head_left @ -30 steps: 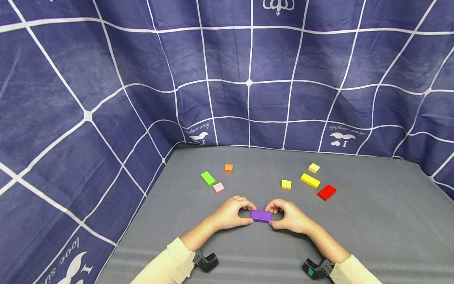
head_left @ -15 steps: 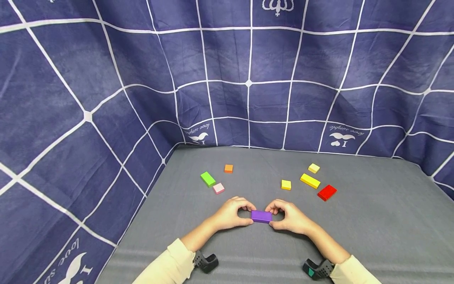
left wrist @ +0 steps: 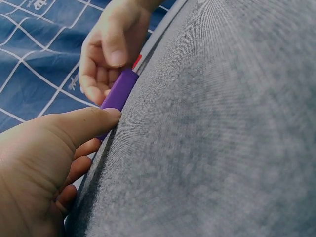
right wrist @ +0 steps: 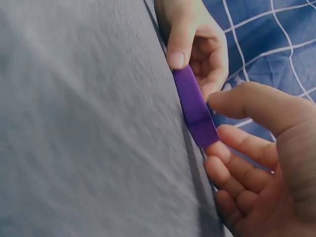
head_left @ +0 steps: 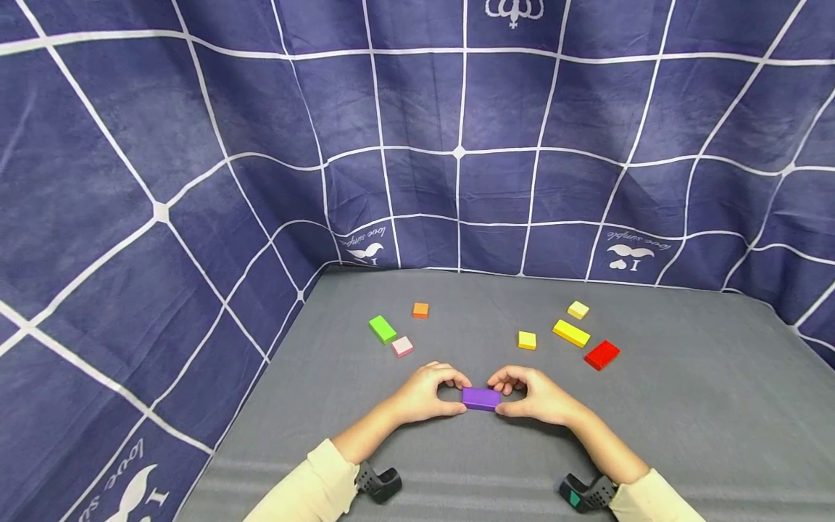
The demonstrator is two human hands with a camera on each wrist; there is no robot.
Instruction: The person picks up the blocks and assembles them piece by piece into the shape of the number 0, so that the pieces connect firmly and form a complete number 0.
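A purple rectangular block (head_left: 481, 399) lies flat on the grey cloth between my two hands. My left hand (head_left: 425, 395) pinches its left end, the thumb on the near side and the fingers behind. At the other end my right hand (head_left: 535, 396) holds the block in the same way, its thumb at the near corner. In the right wrist view the right fingertips (right wrist: 217, 148) sit at the end of the purple block, while the left thumb (right wrist: 177, 58) presses the far end. The left wrist view shows the left thumb (left wrist: 112, 116) against the block's side.
Behind the left hand lie a green block (head_left: 383, 329), a pink block (head_left: 402, 346) and an orange block (head_left: 420, 310). Farther right are a small yellow block (head_left: 526, 340), a long yellow block (head_left: 570, 333), a pale yellow block (head_left: 578, 309) and a red block (head_left: 601, 354). Blue checked curtains (head_left: 496, 188) border the table.
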